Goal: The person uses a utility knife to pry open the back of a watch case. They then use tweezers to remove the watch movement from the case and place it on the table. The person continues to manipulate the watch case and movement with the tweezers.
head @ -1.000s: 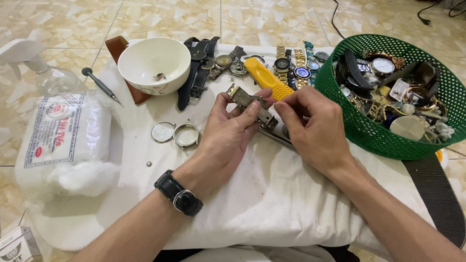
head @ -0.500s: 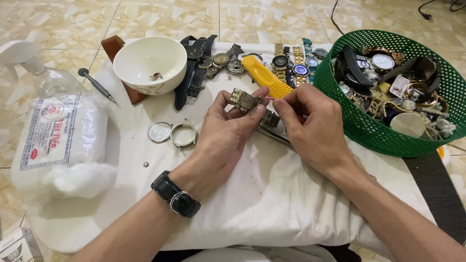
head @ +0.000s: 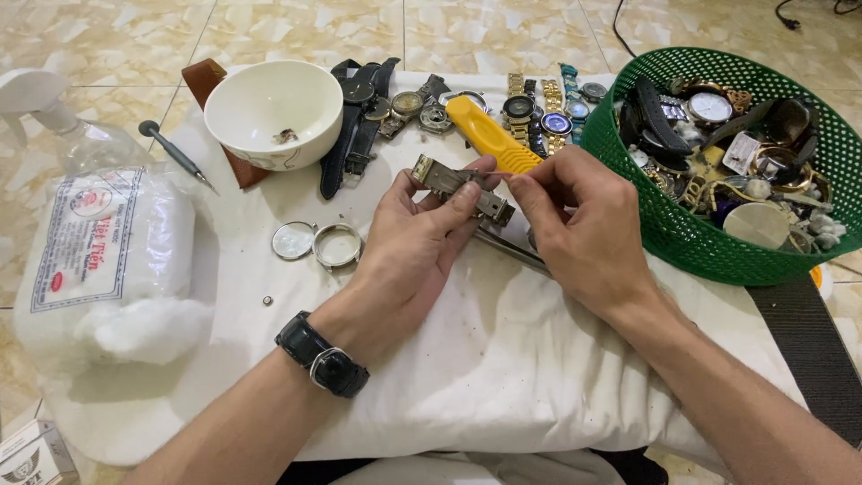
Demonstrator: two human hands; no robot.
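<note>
A metal watch bracelet segment (head: 462,187) is held off the white cloth-covered surface (head: 503,359), just in front of the yellow-handled tool (head: 492,136). The left hand (head: 417,242) pinches it between thumb and fingers (head: 469,195), which are pressed together along its edges. The right hand (head: 575,229) sits just to the right of the bracelet, its fingertips closed on something thin, probably a pin or fine tool, whose tip touches the bracelet's end; it is too small to identify. Under the right hand, metal tweezers or pliers (head: 507,250) lie on the cloth, partly hidden.

Left of the bracelet lie a round watch crystal (head: 293,241) and a metal case ring (head: 338,246), touching each other, with a tiny loose part (head: 268,301) nearer the wearer. Behind the bracelet is a row of watches (head: 530,112), and left of that a white bowl (head: 273,112) holding a small piece. A small screwdriver (head: 175,154) and a bag of cotton wool (head: 103,260) lie further left. Right of the bracelet stands a green mesh basket (head: 682,233) full of watches and parts.

The likeliest trouble is a small pin springing free and vanishing into cloth folds or onto the tiled floor, since the bracelet is held in the air. A slip of the thin piece could also prick the left thumb or scratch the links.
</note>
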